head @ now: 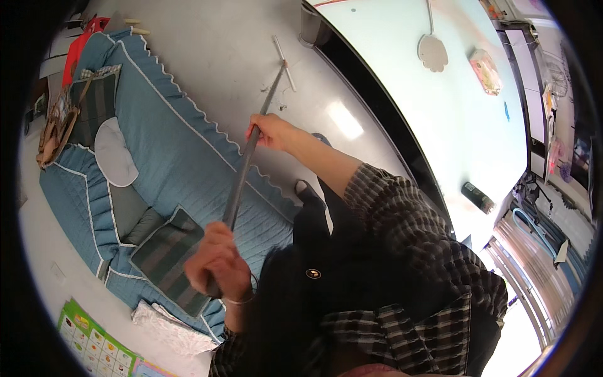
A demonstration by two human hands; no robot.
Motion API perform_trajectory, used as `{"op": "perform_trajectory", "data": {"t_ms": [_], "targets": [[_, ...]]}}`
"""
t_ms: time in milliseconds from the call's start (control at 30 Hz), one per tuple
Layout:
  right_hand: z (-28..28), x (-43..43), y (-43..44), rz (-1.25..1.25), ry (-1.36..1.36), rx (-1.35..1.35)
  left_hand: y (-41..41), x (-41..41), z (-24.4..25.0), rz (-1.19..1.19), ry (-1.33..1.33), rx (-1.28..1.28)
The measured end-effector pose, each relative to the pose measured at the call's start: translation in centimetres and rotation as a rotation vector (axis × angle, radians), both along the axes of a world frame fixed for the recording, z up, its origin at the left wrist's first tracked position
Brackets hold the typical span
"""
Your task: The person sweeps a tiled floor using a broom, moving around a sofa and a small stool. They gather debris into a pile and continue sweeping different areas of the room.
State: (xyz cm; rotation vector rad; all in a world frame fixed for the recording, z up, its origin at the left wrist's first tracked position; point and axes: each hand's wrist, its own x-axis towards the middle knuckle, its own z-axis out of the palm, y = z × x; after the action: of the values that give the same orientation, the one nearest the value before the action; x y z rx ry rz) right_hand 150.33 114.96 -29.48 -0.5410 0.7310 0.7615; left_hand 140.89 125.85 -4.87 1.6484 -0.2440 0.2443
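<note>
A long dark pole [243, 172] slants down to the floor between the sofa and the table. My right hand [269, 133] is closed around it partway down. Nearer my body, my left hand [220, 264], somewhat blurred, grips the pole's upper end. At the far end of the pole a narrow white crosspiece [284, 63] rests on the floor [207, 52]; whether it is a broom or a mop head cannot be told. Small bits of debris [281, 107] lie on the floor beside it.
A sofa with a blue ruffled cover [165, 118] and striped cushions [172, 259] runs along the left. On the right, the glossy table [400, 52] holds a fly swatter [432, 53], a tissue pack [485, 73] and a dark can [476, 197]. A bin [311, 29] stands by the table's far end.
</note>
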Motion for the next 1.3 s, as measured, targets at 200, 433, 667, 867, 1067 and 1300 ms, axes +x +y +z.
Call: {"op": "perform_trajectory", "data": {"t_ms": [200,433,667,867,1067,1300], "targets": [[0.0,-1.3,-7.0,0.046,0.197,-0.216,-3.8,0.4,-0.7,0.298,0.331,-0.114],[-1.4,1.5,-3.5,-0.022,0.135,0.039,-2.3,2.0,-0.6,-0.058,0.138,0.014],[2.2,-1.2,-1.7,-0.083,0.232,0.109,-0.7,0.9,2.0,0.057,0.043,-0.186],[-1.9,-2.6,-2.0,-0.141,0.276,0.086,0.2,1.5,0.2,0.029,0.125,-0.113],[-1.4,-1.4,-1.8,-0.082,0.133,0.137,-0.5,-2.2,0.3,-0.102,-0.004,0.000],[-6.6,-9.9,-3.8,0.327,0.023,-0.049,-0.5,-16.5,-3.0,0.388,0.299,-0.267]]}}
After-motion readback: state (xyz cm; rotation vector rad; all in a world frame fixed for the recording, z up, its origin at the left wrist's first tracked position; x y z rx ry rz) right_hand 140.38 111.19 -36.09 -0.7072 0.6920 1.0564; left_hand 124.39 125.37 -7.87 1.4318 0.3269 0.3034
